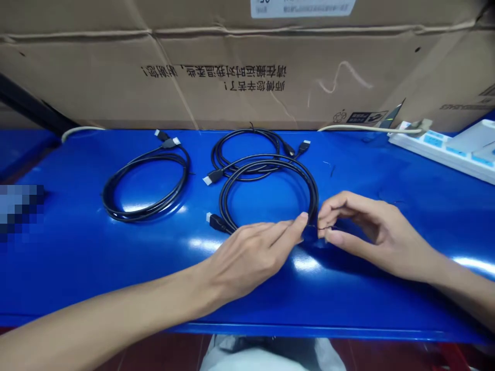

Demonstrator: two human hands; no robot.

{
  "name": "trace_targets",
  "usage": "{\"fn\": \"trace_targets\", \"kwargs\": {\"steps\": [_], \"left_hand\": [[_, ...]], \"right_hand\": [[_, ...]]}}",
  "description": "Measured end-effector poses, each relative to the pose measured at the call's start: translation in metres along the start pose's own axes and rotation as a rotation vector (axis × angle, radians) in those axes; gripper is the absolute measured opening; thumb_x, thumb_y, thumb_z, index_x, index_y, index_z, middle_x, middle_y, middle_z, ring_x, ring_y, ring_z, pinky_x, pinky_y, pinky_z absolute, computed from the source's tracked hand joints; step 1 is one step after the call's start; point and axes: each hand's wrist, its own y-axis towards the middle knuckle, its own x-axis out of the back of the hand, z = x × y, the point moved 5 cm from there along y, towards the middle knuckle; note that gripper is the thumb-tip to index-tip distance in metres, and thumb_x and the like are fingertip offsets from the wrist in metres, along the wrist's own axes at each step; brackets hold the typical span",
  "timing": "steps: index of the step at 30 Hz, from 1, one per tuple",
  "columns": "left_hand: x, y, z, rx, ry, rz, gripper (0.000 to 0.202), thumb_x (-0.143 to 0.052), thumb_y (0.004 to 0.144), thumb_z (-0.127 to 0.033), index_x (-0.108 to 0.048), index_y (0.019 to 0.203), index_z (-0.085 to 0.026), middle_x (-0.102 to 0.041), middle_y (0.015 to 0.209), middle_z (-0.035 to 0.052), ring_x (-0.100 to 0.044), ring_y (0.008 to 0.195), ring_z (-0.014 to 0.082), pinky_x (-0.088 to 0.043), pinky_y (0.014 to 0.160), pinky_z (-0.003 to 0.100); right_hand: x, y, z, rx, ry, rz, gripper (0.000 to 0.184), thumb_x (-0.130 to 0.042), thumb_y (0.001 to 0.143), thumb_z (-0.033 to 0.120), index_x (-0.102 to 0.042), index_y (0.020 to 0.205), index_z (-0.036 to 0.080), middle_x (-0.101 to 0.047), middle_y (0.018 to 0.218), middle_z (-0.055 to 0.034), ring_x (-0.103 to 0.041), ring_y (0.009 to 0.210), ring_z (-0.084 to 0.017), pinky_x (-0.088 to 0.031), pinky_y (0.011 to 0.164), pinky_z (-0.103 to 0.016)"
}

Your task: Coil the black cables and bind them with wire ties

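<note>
A coiled black HDMI cable (311,188) lies in front of me, its plugs capped in pale covers. My left hand (259,250) is closed on the near right part of this coil, and it hides the stretch of cable under it. Just right of the coil, my right hand (367,234) pinches a thin black wire tie (328,228) between thumb and fingers. Where the tie meets the cable is partly hidden by the fingertips. Behind the held coil, and partly under it, rests a second coiled cable (216,146). A third coiled cable (109,198) sits apart on the left.
The blue tabletop (116,268) is glossy. A large cardboard box (216,103) stands along its back. At the right back is a white power strip (444,149) with a pale cord (367,128). A pixelated patch covers something at the left edge.
</note>
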Motion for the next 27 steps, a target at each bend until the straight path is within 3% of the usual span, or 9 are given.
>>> {"fn": "trace_targets", "kwargs": {"steps": [5, 11, 16, 20, 22, 25, 27], "left_hand": [[0.000, 0.001, 0.008, 0.075, 0.031, -0.034, 0.040, -0.046, 0.100, -0.023, -0.039, 0.136, -0.007, -0.071, 0.106, 0.0080, -0.070, 0.090, 0.0149, -0.059, 0.077, 0.025], [-0.003, 0.003, 0.009, 0.158, 0.050, 0.060, 0.059, -0.040, 0.102, -0.027, -0.014, 0.151, -0.008, -0.067, 0.078, -0.0013, -0.065, 0.065, 0.0106, -0.051, 0.063, 0.021], [0.000, 0.003, 0.001, 0.106, 0.137, 0.055, 0.057, -0.043, 0.101, -0.026, -0.022, 0.150, -0.006, -0.059, 0.066, -0.0051, -0.058, 0.054, 0.0094, -0.043, 0.053, 0.022], [-0.001, 0.001, 0.001, 0.124, 0.144, 0.035, 0.055, -0.045, 0.100, -0.028, -0.025, 0.149, -0.010, -0.061, 0.067, -0.0056, -0.059, 0.054, 0.0085, -0.046, 0.054, 0.021], [-0.004, 0.001, 0.001, 0.123, 0.131, 0.042, 0.055, -0.045, 0.101, -0.029, -0.025, 0.149, -0.011, -0.067, 0.075, -0.0031, -0.064, 0.061, 0.0091, -0.048, 0.057, 0.020], [-0.007, 0.002, 0.000, 0.112, 0.123, 0.036, 0.053, -0.046, 0.101, -0.029, -0.028, 0.147, -0.010, -0.072, 0.086, 0.0003, -0.068, 0.068, 0.0101, -0.051, 0.060, 0.020], [-0.006, 0.002, 0.000, 0.128, 0.144, 0.022, 0.051, -0.047, 0.100, -0.030, -0.031, 0.145, -0.010, -0.073, 0.086, 0.0003, -0.068, 0.065, 0.0102, -0.051, 0.058, 0.021]], "right_hand": [[0.011, -0.003, 0.003, 0.215, -0.385, -0.072, 0.012, -0.065, 0.089, 0.023, -0.067, 0.100, 0.027, -0.075, 0.088, 0.0028, -0.070, 0.078, -0.015, -0.054, 0.071, -0.027], [-0.002, -0.010, 0.011, 0.336, -0.676, -0.334, 0.017, -0.059, 0.093, 0.020, -0.067, 0.107, 0.023, -0.077, 0.078, 0.0007, -0.073, 0.066, -0.017, -0.054, 0.061, -0.026], [-0.010, -0.015, 0.015, 0.295, -0.891, -0.427, 0.008, -0.059, 0.093, 0.026, -0.065, 0.100, 0.025, -0.077, 0.079, 0.0007, -0.072, 0.060, -0.016, -0.049, 0.053, -0.025], [-0.005, -0.020, 0.011, 0.313, -0.965, -0.475, 0.007, -0.061, 0.092, 0.022, -0.067, 0.096, 0.023, -0.077, 0.080, -0.0011, -0.072, 0.062, -0.017, -0.050, 0.055, -0.026], [-0.006, -0.023, 0.007, 0.379, -0.964, -0.436, 0.014, -0.064, 0.089, 0.018, -0.068, 0.102, 0.022, -0.077, 0.081, -0.0016, -0.073, 0.067, -0.019, -0.053, 0.062, -0.028], [-0.009, -0.028, 0.004, 0.500, -0.916, -0.398, 0.042, -0.068, 0.085, 0.017, -0.061, 0.125, 0.027, -0.077, 0.088, -0.0009, -0.073, 0.077, -0.022, -0.056, 0.074, -0.033], [-0.009, -0.028, 0.003, 0.483, -0.908, -0.386, 0.048, -0.067, 0.085, 0.015, -0.058, 0.131, 0.028, -0.077, 0.091, -0.0011, -0.073, 0.079, -0.022, -0.056, 0.076, -0.033]]}}
